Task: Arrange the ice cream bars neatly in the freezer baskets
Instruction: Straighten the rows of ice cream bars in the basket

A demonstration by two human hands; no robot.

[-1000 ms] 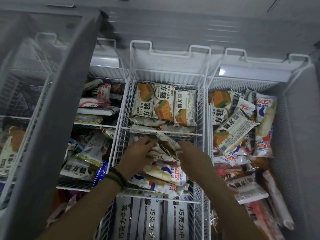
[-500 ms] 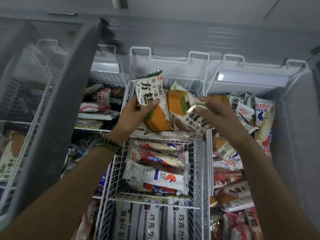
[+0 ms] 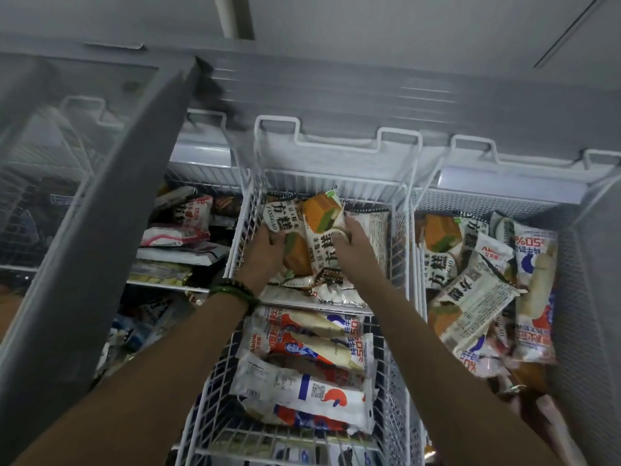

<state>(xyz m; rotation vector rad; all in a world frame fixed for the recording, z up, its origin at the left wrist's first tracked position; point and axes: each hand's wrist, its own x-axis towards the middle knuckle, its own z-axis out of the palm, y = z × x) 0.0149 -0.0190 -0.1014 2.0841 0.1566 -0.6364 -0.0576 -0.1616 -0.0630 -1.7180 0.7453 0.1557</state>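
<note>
Both my hands reach into the far compartment of the middle white wire basket (image 3: pixel 243 230). My left hand (image 3: pixel 265 255) grips a white bar wrapper with black characters and an orange-green block picture (image 3: pixel 280 215). My right hand (image 3: pixel 353 250) holds a second bar of the same kind (image 3: pixel 324 223), laid over the first. More of these wrappers lie under them. In the compartment nearer to me, red, white and blue wrapped bars (image 3: pixel 305 344) lie stacked crosswise.
The raised grey freezer lid frame (image 3: pixel 100 247) slants across the left. The right basket (image 3: pixel 584 297) holds a loose jumble of mixed bars. The left basket (image 3: pixel 188 287) holds assorted packets. A green bead bracelet (image 3: pixel 235 292) sits on my left wrist.
Both hands lifted the two block-picture bars out of the middle compartment, raised them, then lowered them into the far compartment. The view tilted slightly upward.
</note>
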